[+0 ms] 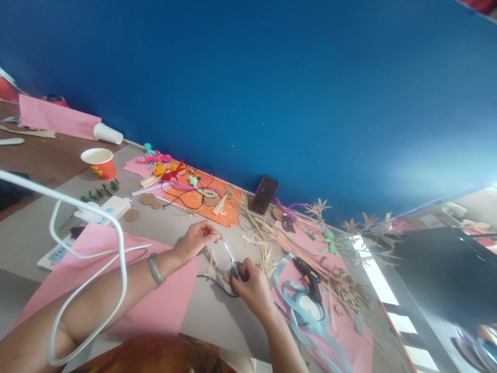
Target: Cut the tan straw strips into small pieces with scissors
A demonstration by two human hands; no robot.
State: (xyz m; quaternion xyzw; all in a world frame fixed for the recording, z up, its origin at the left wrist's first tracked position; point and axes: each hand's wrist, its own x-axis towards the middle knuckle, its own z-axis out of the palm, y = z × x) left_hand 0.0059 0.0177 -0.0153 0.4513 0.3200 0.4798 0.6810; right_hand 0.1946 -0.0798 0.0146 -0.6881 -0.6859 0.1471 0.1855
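My right hand [254,287] grips a pair of scissors [229,251] by its black handles, the blades pointing up and left. My left hand [200,239], with a bracelet on its wrist, is pinched closed beside the blade tips. Whatever sits between its fingertips is too small to make out. Below the blades, pale dried husk pieces [213,269] lie on the grey table. A pink paper sheet [155,305] lies under my left forearm.
A white cable [123,259] loops across the left side. Against the blue wall leans a phone [264,195]. Light blue ribbon [289,295], a black glue gun [310,280] and dried stalks lie at right. A paper cup [101,165] and orange sheet [198,197] are farther back.
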